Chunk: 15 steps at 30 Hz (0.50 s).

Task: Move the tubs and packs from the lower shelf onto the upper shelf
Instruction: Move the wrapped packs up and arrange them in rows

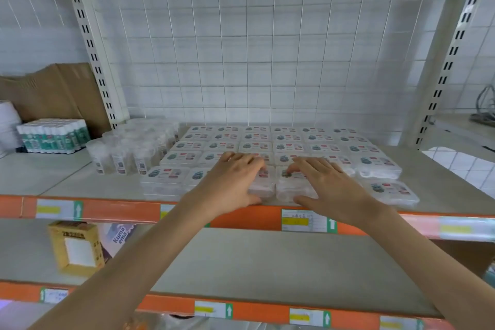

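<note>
Your left hand (pixel 233 179) lies over a front pack (pixel 263 185) at the upper shelf (pixel 120 209) lip, fingers nearly straight, thumb against its front face. Your right hand (pixel 325 185) rests likewise on the neighbouring pack (pixel 288 189), and the two packs touch. Filled rows sit tight behind, with tubs (pixel 128 153) to the left. Bare board shows on the lower shelf (pixel 267 262) beside a yellow box (pixel 76 246).

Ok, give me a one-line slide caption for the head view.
Left hand and right hand rest on two front-row packs on the upper shelf, clear tubs to their left.
</note>
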### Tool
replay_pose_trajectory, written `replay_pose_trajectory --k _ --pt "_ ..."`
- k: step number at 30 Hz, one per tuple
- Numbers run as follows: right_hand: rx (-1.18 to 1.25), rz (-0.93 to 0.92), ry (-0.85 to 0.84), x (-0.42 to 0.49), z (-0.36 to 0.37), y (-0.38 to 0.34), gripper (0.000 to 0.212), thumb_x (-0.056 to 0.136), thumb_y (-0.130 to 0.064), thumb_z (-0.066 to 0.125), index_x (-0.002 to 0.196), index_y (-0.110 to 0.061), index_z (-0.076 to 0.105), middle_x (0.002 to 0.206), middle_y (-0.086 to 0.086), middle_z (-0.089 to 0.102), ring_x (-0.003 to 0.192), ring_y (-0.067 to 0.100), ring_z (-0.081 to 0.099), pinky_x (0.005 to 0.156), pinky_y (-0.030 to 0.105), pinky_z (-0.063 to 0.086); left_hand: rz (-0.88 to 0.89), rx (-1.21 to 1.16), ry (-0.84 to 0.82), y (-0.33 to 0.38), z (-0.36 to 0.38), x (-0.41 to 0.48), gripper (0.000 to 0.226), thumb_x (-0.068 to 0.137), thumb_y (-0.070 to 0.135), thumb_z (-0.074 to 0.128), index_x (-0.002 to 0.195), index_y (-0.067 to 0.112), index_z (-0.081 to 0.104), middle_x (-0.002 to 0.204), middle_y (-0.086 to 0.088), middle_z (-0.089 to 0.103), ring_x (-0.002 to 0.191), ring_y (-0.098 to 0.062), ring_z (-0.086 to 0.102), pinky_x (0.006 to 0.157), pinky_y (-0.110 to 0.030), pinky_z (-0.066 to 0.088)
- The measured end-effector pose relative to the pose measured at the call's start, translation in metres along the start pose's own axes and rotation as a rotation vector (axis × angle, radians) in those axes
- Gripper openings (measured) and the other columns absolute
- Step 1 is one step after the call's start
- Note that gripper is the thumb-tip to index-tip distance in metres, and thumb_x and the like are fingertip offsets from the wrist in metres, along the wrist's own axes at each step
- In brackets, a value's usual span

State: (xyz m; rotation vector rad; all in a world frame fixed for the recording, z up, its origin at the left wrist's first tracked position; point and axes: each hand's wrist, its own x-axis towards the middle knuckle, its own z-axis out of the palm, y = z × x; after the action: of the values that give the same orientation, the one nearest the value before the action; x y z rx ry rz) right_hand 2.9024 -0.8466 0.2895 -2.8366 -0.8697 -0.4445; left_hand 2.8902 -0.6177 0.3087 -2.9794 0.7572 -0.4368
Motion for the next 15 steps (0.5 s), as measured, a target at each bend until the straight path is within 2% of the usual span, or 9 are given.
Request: replay_pose_trajectory --k 2,4,6,8,12,13,15 --pt "-0.022 0.013 0.005 0.001 -0.001 -0.005 0.052 0.092 -0.05 0.058 0.137 -0.033 0.04 0.159 -0.006 0.021 0.147 0.013 0.014 0.117 0.03 0.011 0.012 -0.061 -0.028 -0.009 -0.011 -0.005 0.075 0.089 0.057 0.059 0.15 0.023 0.03 0.157 0.004 0.029 0.144 -0.017 0.025 0.117 -0.029 0.014" --pt "-0.036 0.017 0.008 0.003 -0.005 -0.014 0.056 0.092 -0.056 0.054 0.14 -0.032 0.039 0.16 -0.006 0.017 0.147 0.014 0.012 0.118 0.032 0.01 -0.011 -0.139 0.008 -0.027 -0.027 -0.014 0.074 0.089 0.063 0.049 0.151 0.027 0.029 0.157 0.007 0.03 0.144 -0.015 0.028 0.117 -0.03 0.017" --pt "-0.011 0.016 0.053 0.01 -0.008 -0.029 0.056 0.092 -0.055 0.054 0.14 -0.032 0.04 0.158 -0.007 0.022 0.146 0.014 0.016 0.117 0.032 0.013 -0.047 -0.14 0.047 -0.055 -0.039 -0.028 0.072 0.087 0.066 0.044 0.148 0.029 0.037 0.154 0.009 0.037 0.141 -0.013 0.034 0.116 -0.03 0.021" --pt "0.041 -0.005 0.09 0.021 -0.007 -0.049 0.054 0.092 -0.053 0.056 0.139 -0.031 0.042 0.152 -0.01 0.033 0.141 0.013 0.027 0.112 0.03 0.02 -0.098 -0.147 0.014 -0.081 -0.042 -0.046 0.07 0.085 0.068 0.045 0.145 0.031 0.043 0.153 0.011 0.038 0.14 -0.012 0.035 0.116 -0.03 0.023" --pt "0.07 -0.113 0.064 0.046 0.007 -0.093 0.054 0.091 -0.053 0.058 0.137 -0.03 0.044 0.147 -0.01 0.04 0.137 0.012 0.034 0.109 0.029 0.023 -0.172 -0.157 -0.118 -0.114 -0.026 -0.078 0.098 0.07 0.093 0.031 0.148 0.034 0.04 0.154 0.012 0.034 0.139 -0.01 0.036 0.114 -0.029 0.029" --pt "0.079 -0.124 0.057 0.051 0.011 -0.101 0.053 0.091 -0.053 0.058 0.137 -0.029 0.045 0.147 -0.009 0.04 0.137 0.013 0.034 0.11 0.03 0.023 -0.188 -0.157 -0.135 -0.12 -0.021 -0.083 0.093 0.074 0.088 0.04 0.15 0.034 0.036 0.156 0.012 0.031 0.141 -0.01 0.032 0.114 -0.028 0.027" --pt "0.063 -0.137 0.042 0.062 0.018 -0.113 0.05 0.092 -0.052 0.057 0.135 -0.028 0.046 0.146 -0.008 0.042 0.135 0.014 0.036 0.108 0.032 0.025 -0.202 -0.163 -0.129 -0.129 -0.013 -0.09 0.072 0.088 0.061 0.057 0.151 0.035 0.032 0.159 0.011 0.024 0.144 -0.01 0.025 0.116 -0.027 0.023"
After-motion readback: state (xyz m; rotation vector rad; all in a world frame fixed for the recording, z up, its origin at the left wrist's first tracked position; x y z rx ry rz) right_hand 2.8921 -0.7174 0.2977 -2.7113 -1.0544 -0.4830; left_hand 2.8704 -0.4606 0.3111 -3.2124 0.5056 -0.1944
